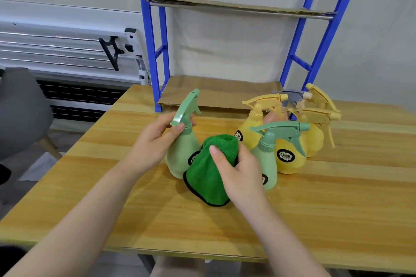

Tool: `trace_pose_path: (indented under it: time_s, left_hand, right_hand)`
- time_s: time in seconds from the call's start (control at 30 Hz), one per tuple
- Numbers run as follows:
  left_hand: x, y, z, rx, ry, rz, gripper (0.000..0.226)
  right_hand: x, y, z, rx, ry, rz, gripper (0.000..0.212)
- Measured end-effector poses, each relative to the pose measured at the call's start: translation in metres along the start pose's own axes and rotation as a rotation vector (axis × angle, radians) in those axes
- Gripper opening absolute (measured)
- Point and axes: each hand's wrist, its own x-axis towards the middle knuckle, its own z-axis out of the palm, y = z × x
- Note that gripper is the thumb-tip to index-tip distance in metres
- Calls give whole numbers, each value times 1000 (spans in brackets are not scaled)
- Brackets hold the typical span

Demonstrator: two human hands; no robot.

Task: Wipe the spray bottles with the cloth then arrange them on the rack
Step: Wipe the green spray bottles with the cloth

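My left hand (155, 139) grips a pale green spray bottle (181, 153) by its neck, tilted above the wooden table (315, 209). My right hand (236, 171) holds a green cloth (207, 177) with a black edge against the bottle's right side, covering part of its black label. Just right of my right hand stands a second pale green spray bottle (269, 157). Behind it is a cluster of yellow spray bottles (290, 157) and one with a grey trigger (288, 95). The blue rack (150, 51) stands at the back of the table.
Cardboard sheets line the rack's lower shelf (216, 92) and upper shelf (225, 4). A grey chair (20, 110) stands to the left of the table. A white folded metal frame (67, 47) leans against the wall at the left.
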Motion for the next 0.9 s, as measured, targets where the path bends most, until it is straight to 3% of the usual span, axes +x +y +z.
trace_pose_path:
  time_s: [0.1, 0.2, 0.3, 0.47, 0.63, 0.73, 0.9]
  left_hand:
    - [-7, 10, -1, -108, 16, 28, 27]
    - [-10, 19, -2, -175, 11, 30, 26]
    - [-10, 28, 2, -245, -34, 10, 27]
    - [-15, 34, 13, -284, -60, 0, 36]
    - [-17, 30, 20, -199, -14, -30, 26]
    - [-18, 30, 21, -202, 0, -17, 26]
    - [-17, 30, 20, -381, 40, -55, 22]
  right_hand:
    - [1, -2, 0, -6, 50, -76, 14]
    - [4, -7, 4, -72, 32, -196, 39]
    - [9, -16, 14, -160, -90, -253, 52]
    - [13, -22, 27, -222, -213, -213, 63]
    - [24, -17, 33, -178, -244, -88, 47]
    - [24, -16, 32, -95, -305, 2, 53]
    - [12, -7, 29, -94, -278, -4, 63]
